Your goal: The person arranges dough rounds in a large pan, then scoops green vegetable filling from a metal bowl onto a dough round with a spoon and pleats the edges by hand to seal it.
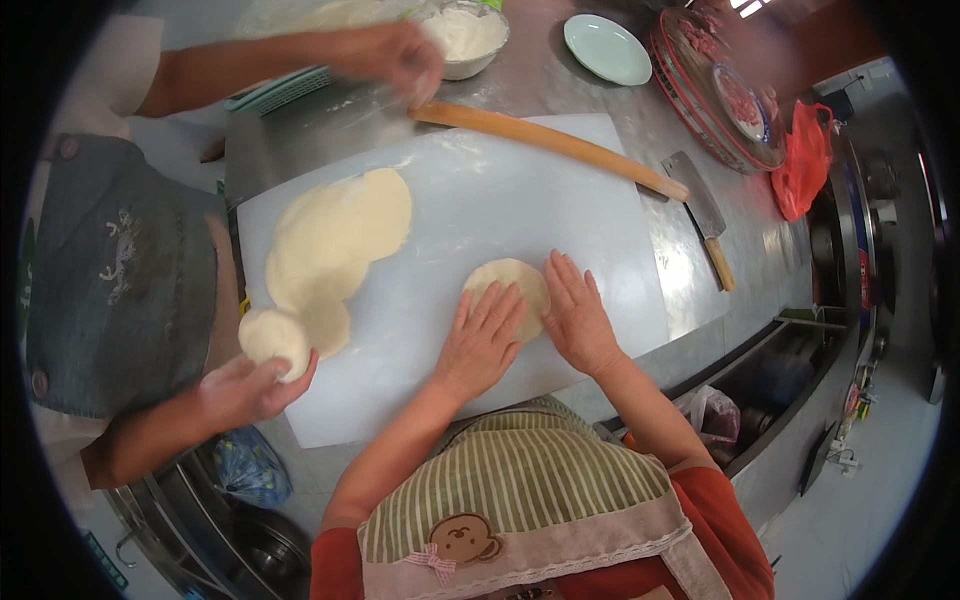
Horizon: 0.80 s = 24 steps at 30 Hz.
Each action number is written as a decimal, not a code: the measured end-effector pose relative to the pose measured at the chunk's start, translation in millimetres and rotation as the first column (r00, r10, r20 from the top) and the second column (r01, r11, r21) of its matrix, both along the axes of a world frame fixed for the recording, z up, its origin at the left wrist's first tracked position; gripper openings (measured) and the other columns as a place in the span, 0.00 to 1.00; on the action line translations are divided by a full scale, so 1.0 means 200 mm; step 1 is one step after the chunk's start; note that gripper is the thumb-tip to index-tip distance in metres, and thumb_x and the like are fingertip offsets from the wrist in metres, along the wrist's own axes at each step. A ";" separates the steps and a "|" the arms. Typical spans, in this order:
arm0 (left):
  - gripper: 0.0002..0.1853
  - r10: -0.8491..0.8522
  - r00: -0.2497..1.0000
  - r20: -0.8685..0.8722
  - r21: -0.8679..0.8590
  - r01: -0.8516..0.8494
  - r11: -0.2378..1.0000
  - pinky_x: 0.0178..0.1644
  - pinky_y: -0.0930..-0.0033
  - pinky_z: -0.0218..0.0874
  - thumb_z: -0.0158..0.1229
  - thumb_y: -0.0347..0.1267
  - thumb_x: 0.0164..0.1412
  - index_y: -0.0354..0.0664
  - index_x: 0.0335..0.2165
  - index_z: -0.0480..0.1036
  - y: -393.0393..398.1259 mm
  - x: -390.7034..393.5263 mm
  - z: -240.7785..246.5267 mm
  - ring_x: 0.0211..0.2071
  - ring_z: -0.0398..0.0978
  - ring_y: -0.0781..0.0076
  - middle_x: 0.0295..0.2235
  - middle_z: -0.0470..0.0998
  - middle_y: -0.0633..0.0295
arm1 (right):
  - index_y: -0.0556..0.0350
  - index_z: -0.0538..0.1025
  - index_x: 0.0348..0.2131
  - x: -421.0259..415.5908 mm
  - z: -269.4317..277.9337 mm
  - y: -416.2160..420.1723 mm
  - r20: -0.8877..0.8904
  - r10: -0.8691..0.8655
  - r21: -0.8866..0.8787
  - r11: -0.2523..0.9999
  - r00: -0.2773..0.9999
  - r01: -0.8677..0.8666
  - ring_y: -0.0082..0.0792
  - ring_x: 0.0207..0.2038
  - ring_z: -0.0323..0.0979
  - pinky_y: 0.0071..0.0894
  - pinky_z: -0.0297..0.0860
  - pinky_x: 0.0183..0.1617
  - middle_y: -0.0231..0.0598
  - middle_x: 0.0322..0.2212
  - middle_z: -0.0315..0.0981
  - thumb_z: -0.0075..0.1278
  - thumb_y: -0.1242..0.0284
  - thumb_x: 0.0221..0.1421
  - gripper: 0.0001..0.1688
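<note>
A flat round of dough [529,296] lies before me on a white board [442,217]. My left hand [480,337] rests palm down on its lower left part, covering some of it, with the fingers a little apart. Against the right edge of the round lies my right hand [579,319], flat, its fingers stretched away from me. Neither hand grips anything. Farther left on the board, several pale dough sheets [322,240] overlap. A wooden rolling pin [540,139] lies across the board's far side, its right end beyond the edge.
At left, a co-worker's hand [259,386] holds a rounded dough piece [274,341]; their other, blurred hand [397,60] is near a flour bowl [469,37]. A cleaver [697,199], pale plate [607,49] and round chopping block [675,82] with meat stand at right.
</note>
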State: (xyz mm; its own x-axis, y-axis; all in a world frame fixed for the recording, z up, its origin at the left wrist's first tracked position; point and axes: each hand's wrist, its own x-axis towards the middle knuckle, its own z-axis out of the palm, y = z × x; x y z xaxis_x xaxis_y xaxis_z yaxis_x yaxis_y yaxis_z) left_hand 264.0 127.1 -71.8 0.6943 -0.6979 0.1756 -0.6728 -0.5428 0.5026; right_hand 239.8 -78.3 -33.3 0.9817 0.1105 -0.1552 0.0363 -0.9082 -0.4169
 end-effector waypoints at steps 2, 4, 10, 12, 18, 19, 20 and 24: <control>0.32 0.015 1.000 -0.022 0.057 -0.014 0.998 0.67 0.45 0.37 0.54 0.38 0.58 0.45 0.60 0.59 -0.03 0.02 -0.01 0.65 0.51 0.58 0.63 0.56 0.61 | 0.57 0.51 0.65 -0.04 -0.02 0.01 -0.012 0.081 -0.058 0.995 0.997 -0.081 0.45 0.68 0.41 0.56 0.41 0.68 0.45 0.67 0.40 0.49 0.61 0.58 0.43; 0.32 0.002 1.000 -0.018 0.089 0.000 0.996 0.67 0.45 0.37 0.54 0.38 0.58 0.45 0.60 0.60 -0.03 0.04 -0.01 0.65 0.50 0.58 0.63 0.56 0.62 | 0.56 0.51 0.65 -0.05 -0.05 0.01 -0.061 0.096 -0.066 0.993 0.994 -0.100 0.42 0.69 0.40 0.56 0.40 0.69 0.42 0.67 0.39 0.49 0.57 0.58 0.44; 0.31 -0.008 1.000 -0.021 0.135 0.011 0.991 0.67 0.43 0.35 0.52 0.36 0.58 0.45 0.60 0.60 -0.04 0.06 0.00 0.65 0.49 0.59 0.63 0.57 0.62 | 0.54 0.50 0.65 -0.15 -0.07 0.03 -0.061 0.167 -0.073 0.982 0.984 -0.172 0.37 0.69 0.39 0.55 0.38 0.69 0.38 0.67 0.39 0.48 0.51 0.56 0.48; 0.31 -0.011 1.000 -0.024 0.131 0.014 0.991 0.67 0.42 0.35 0.51 0.35 0.58 0.45 0.60 0.60 -0.04 0.06 0.01 0.65 0.49 0.59 0.63 0.57 0.61 | 0.52 0.50 0.66 -0.17 -0.10 0.03 -0.077 0.211 -0.096 0.971 0.974 -0.218 0.36 0.69 0.39 0.55 0.38 0.70 0.37 0.67 0.40 0.49 0.50 0.56 0.49; 0.30 -0.002 0.999 -0.033 0.137 0.007 0.991 0.67 0.41 0.34 0.50 0.33 0.59 0.45 0.60 0.60 -0.04 0.05 0.01 0.65 0.48 0.59 0.63 0.56 0.61 | 0.52 0.50 0.66 -0.22 -0.10 0.05 -0.073 0.264 -0.071 0.961 0.962 -0.269 0.36 0.69 0.39 0.55 0.38 0.69 0.36 0.67 0.40 0.49 0.51 0.56 0.48; 0.30 0.000 1.000 -0.030 0.140 0.004 0.990 0.67 0.41 0.34 0.50 0.33 0.59 0.45 0.60 0.60 -0.04 0.05 0.01 0.65 0.48 0.59 0.63 0.56 0.61 | 0.52 0.51 0.65 -0.23 -0.10 0.05 -0.071 0.259 -0.073 0.962 0.963 -0.264 0.36 0.69 0.39 0.55 0.38 0.69 0.36 0.67 0.40 0.49 0.51 0.56 0.47; 0.30 0.003 1.000 -0.027 0.143 0.001 0.990 0.67 0.41 0.33 0.50 0.33 0.59 0.45 0.60 0.60 -0.03 0.05 0.01 0.65 0.48 0.59 0.63 0.56 0.61 | 0.52 0.51 0.65 -0.24 -0.09 0.06 -0.068 0.254 -0.075 0.963 0.965 -0.259 0.36 0.69 0.39 0.55 0.38 0.69 0.36 0.67 0.40 0.49 0.52 0.56 0.47; 0.30 0.011 0.999 -0.033 0.139 -0.006 0.990 0.67 0.41 0.33 0.50 0.34 0.59 0.45 0.60 0.60 -0.03 0.03 0.01 0.66 0.48 0.59 0.63 0.56 0.61 | 0.52 0.52 0.65 -0.26 -0.11 0.09 -0.072 0.285 -0.032 0.957 0.956 -0.287 0.36 0.69 0.40 0.55 0.38 0.69 0.37 0.67 0.41 0.49 0.53 0.56 0.46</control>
State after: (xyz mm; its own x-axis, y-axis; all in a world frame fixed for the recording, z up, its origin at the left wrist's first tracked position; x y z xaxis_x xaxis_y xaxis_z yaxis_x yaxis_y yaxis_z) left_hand 270.6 121.6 -69.8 0.7042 -0.7080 0.0537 -0.6518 -0.6146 0.4443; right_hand 187.2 -60.2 -54.4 0.8975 0.3772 -0.2287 0.2709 -0.8806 -0.3889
